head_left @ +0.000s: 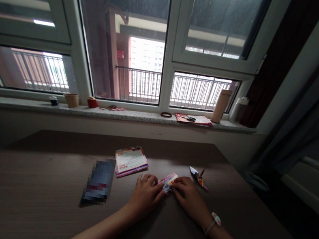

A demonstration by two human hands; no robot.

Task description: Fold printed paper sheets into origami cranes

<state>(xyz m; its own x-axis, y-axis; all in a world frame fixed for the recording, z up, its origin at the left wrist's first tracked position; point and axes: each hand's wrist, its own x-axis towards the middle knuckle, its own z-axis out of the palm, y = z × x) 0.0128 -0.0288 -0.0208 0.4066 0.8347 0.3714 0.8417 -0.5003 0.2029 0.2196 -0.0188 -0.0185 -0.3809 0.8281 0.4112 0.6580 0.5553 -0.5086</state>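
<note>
A small piece of colourful, folded-looking paper (170,178) lies low over the brown table between my two hands. My left hand (146,196) holds its left side, with the thumb near the lower edge and the fingers bent. From the right, my right hand (189,196) pinches the paper's other side with closed fingertips; a bracelet circles that wrist. Just beyond my right hand rests a folded paper shape (199,178) with a pointed part standing up. Left of my left hand sits a stack of printed paper sheets (131,161). The fingers hide part of the held paper.
A blurred dark flat object (99,181) lies on the table (27,187) at the left. The windowsill (135,117) carries a paper cup (72,100), a red-gold item (92,102), a ring (166,114), scissors (190,119) on papers, a tan flask (220,106) and a clear bottle (238,110).
</note>
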